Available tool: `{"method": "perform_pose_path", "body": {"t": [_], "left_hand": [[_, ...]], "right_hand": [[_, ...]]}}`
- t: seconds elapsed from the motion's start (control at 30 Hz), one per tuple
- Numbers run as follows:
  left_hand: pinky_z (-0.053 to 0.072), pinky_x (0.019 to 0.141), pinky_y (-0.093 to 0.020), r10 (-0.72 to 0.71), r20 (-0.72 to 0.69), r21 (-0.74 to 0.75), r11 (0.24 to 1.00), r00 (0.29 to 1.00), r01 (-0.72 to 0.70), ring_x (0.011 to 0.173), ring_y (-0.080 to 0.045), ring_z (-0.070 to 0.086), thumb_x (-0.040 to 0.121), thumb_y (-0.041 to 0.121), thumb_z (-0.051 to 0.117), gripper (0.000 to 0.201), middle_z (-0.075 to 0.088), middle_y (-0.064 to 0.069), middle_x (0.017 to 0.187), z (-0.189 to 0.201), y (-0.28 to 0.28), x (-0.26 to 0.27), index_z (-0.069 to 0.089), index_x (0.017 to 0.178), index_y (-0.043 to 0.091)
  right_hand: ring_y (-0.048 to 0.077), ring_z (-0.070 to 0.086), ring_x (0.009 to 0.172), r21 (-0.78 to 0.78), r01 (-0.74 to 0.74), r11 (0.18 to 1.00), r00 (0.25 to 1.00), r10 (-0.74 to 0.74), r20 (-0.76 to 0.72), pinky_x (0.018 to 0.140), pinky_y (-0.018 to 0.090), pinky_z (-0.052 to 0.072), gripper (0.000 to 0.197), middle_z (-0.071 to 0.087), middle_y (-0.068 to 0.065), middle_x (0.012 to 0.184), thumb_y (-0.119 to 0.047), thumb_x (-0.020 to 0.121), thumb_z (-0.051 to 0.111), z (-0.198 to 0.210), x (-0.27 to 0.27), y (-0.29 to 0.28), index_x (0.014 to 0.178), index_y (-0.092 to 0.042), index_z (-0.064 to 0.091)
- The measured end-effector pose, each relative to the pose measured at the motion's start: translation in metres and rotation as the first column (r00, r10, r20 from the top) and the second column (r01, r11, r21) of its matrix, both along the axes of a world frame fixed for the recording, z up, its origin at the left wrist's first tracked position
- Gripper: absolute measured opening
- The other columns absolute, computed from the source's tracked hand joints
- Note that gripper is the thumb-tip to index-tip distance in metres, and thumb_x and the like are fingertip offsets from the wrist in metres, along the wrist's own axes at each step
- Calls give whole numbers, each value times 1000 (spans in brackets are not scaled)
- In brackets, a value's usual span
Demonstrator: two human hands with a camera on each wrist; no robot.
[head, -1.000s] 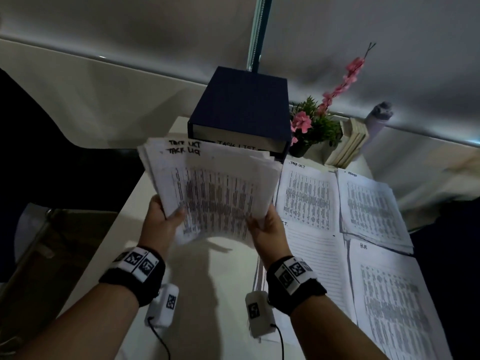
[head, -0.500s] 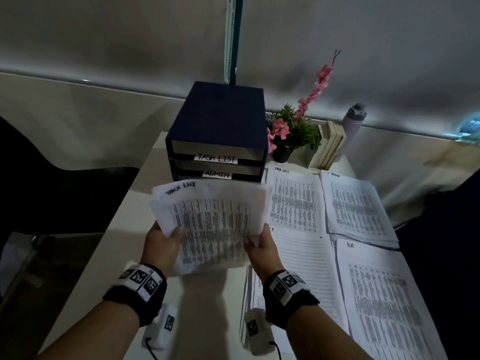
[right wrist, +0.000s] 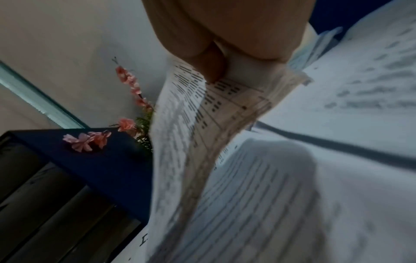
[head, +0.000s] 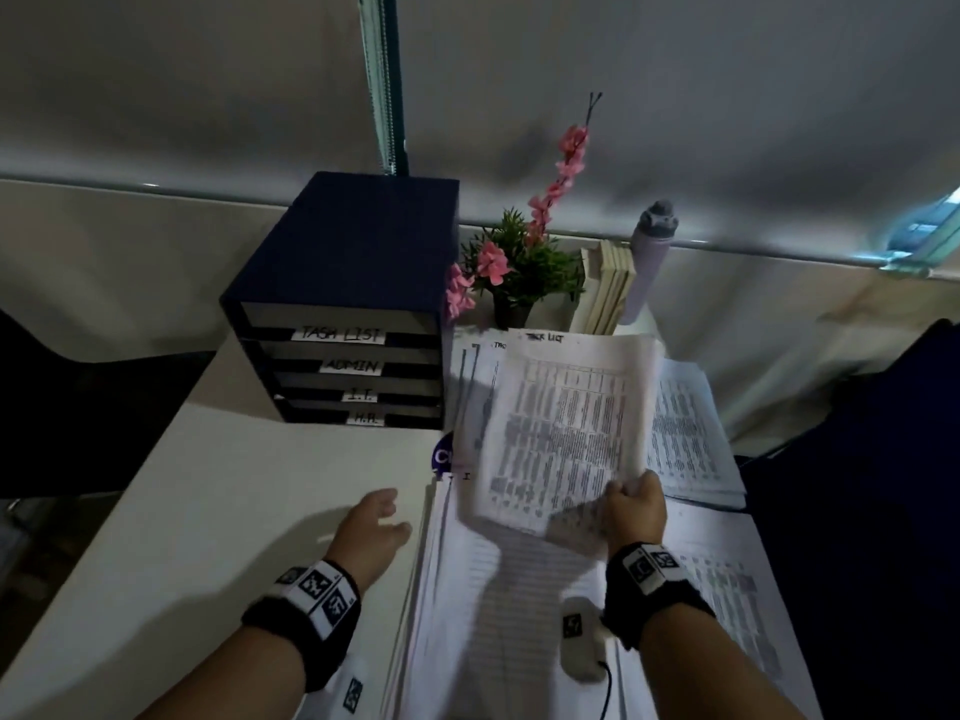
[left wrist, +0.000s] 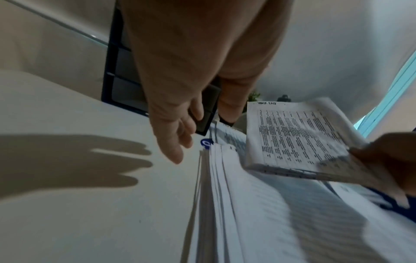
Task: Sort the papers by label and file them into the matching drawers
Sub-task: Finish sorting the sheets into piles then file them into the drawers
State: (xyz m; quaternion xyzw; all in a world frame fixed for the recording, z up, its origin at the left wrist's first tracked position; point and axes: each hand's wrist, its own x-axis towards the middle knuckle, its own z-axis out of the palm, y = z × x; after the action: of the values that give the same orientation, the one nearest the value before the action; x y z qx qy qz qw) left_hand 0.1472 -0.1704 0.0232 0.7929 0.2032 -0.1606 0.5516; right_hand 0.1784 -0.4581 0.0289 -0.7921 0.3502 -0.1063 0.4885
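My right hand (head: 636,504) grips the near edge of a thick stack of printed sheets headed TASK LIST (head: 566,433), held in the air over the piles on the desk; its thumb presses the stack (right wrist: 227,99) from above. My left hand (head: 379,522) hovers empty above the bare desk, fingers loosely spread (left wrist: 180,135), left of the paper piles. A dark blue drawer unit (head: 343,314) stands at the back, its shut drawers labelled TASK LIST (head: 340,334), ADMIN, I.T. and H.R. from top to bottom.
Several paper piles (head: 691,444) cover the right half of the white desk (head: 208,511). A potted plant with pink flowers (head: 519,272), upright books (head: 608,288) and a grey bottle (head: 649,252) stand behind them. A blue round object (head: 442,454) peeks from under the papers.
My left hand has let go of the TASK LIST stack and dropped toward the desk. My right hand has carried the stack to the right, over the piles.
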Motion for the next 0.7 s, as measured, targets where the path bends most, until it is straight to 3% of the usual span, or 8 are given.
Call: {"method": "perform_pose_path", "body": {"t": [0.17,0.3,0.4,0.5,0.53,0.6,0.63,0.7], "left_hand": [[38,102,-27,-128,-185,201,965,974,165,129,-26,44,86,18,63,66,38,-14,146,-25,-29,0,34,144,11],[30,112,-30,-158,-260,398,881,953,255,139,-27,31,81,32,66,84,26,-14,153,-34,-46,-6,21,149,13],[25,116,-33,-158,-308,505,809,938,302,142,-28,23,75,47,68,102,14,-11,157,-41,-56,-14,9,151,15],[21,117,-38,-160,-347,561,754,924,341,143,-30,18,70,50,71,112,7,-9,157,-46,-66,-22,0,150,17],[20,117,-39,-155,-347,577,742,925,341,142,-31,18,70,49,72,113,6,-8,157,-47,-69,-23,-1,150,18],[20,117,-40,-136,-335,595,736,932,322,141,-32,18,71,45,74,113,6,-9,156,-47,-75,-25,-2,150,19],[20,117,-40,-122,-335,601,736,934,312,141,-32,19,71,44,74,113,7,-9,156,-47,-77,-26,-2,150,18],[23,116,-38,-102,-335,595,748,937,294,141,-31,21,71,43,76,114,7,-11,156,-44,-79,-26,-2,150,15]], "right_hand": [[26,51,65,62,-95,994,995,97,-30,61,36,46,21,48,6,67,1,83,50,-11,34,-23,73,-14,38],[32,58,75,128,-173,977,982,181,-55,70,46,56,20,52,5,76,1,87,49,-16,52,-17,79,-16,42],[37,62,83,124,-210,970,973,220,-67,75,54,58,13,48,1,75,-1,88,50,-16,69,-14,101,-4,50],[30,58,74,100,-249,963,964,256,-73,77,51,57,6,52,6,76,-1,88,47,-13,91,-17,90,-7,49],[28,57,75,87,-266,960,957,274,-98,79,48,57,8,54,9,80,-1,88,45,-10,98,-18,91,-8,49],[31,60,91,87,-280,956,952,288,-103,86,45,54,33,59,15,98,-2,88,43,-9,111,-23,120,-2,49],[35,59,104,65,-270,961,955,276,-109,92,46,51,45,57,20,114,-3,88,44,-8,114,-26,132,1,42],[38,48,121,-38,-263,964,955,255,-149,102,49,44,56,44,22,135,-5,87,51,-7,112,-30,140,-1,36]]}}
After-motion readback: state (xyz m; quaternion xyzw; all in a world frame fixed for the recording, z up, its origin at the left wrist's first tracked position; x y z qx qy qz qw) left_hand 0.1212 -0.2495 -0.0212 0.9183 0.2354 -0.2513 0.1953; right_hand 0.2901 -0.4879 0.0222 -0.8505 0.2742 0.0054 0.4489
